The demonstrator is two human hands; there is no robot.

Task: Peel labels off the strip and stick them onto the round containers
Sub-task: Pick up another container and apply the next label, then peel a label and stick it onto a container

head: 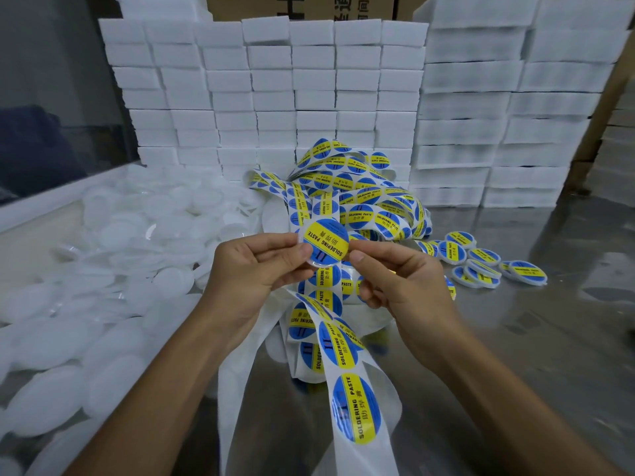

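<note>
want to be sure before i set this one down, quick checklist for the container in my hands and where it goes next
1. Label on the container: on the round face, blue and yellow print showing. Ok.
2. Label flat, with no bubbles or lifted edge: right hand fingertips sit at its right edge; cannot tell.
3. Grip: left hand pinches the container at its left rim. Ok.
4. Drop spot: finished labelled containers lie in a cluster on the metal table to the right, with bare surface beside them. Ok.
5. Label strip supply: labels remain on it below the hands. Ok.
6. Blank containers piled on the left. Ok.
</note>
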